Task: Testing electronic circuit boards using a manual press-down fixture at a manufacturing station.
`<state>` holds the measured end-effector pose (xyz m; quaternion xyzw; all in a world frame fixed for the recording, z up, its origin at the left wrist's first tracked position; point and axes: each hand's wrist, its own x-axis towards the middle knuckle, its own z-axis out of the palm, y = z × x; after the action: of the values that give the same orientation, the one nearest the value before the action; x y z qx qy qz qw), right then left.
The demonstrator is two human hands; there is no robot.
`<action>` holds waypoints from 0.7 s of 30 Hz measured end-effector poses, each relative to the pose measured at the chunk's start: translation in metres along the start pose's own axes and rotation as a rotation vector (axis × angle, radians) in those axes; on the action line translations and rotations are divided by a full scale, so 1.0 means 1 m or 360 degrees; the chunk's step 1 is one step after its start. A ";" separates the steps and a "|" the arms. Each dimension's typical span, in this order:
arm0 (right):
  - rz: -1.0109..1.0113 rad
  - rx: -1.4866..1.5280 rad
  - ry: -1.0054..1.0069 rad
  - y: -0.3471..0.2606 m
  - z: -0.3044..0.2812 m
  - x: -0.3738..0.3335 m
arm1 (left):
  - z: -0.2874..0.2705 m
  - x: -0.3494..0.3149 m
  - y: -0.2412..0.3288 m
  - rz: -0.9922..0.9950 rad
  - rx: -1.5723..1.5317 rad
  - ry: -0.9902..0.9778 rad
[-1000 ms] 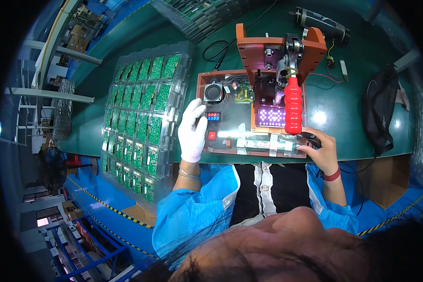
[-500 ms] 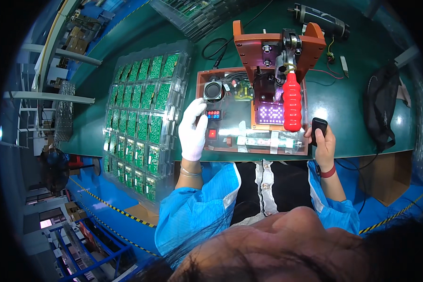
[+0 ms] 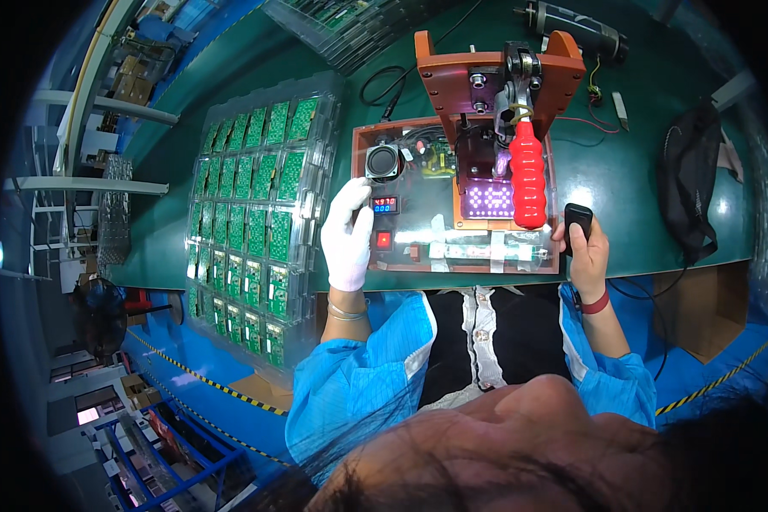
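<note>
My left hand [image 3: 347,239], in a white glove, rests at the left edge of a red-brown test box [image 3: 357,145], fingers stretched and thumb apart, with nothing held. Beside its fingertips are a round black speaker [image 3: 384,161], a small lit digital display [image 3: 385,205] and a red switch [image 3: 384,240]. My bare right hand [image 3: 590,266] grips a black handheld device [image 3: 578,218], thumb on its face, right of the box. Between the hands stands a toggle clamp with a red ribbed handle [image 3: 528,179] pointing down. Under it lies a purple-lit perforated panel [image 3: 489,202].
Clear trays [image 3: 322,256] of green circuit boards stand at my left, with more stacked trays [image 3: 350,43] behind. A black cylindrical motor [image 3: 576,34] lies at the far right, and a black bag [image 3: 689,192] on the right of the green table [image 3: 631,179]. A cardboard box [image 3: 704,311] is below.
The display's red digits have changed from zeros to a higher reading. The view has shifted slightly; both hands keep their places, and the right still holds the black device.
</note>
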<state>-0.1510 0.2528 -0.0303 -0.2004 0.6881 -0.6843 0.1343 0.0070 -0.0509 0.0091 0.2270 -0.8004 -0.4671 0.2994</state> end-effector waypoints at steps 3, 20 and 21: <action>-0.0007 -0.0004 0.0000 0.000 0.000 0.000 | -0.001 0.000 0.000 0.0025 0.0004 -0.0001; -0.0026 -0.0039 -0.0016 0.000 0.000 -0.002 | -0.001 -0.001 0.000 -0.0031 0.0025 -0.0017; -0.0026 -0.0036 -0.0021 0.000 -0.001 -0.002 | -0.001 -0.001 0.000 -0.0032 0.0029 -0.0013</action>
<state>-0.1493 0.2543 -0.0305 -0.2122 0.6932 -0.6763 0.1310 0.0088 -0.0510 0.0092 0.2359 -0.8035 -0.4636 0.2894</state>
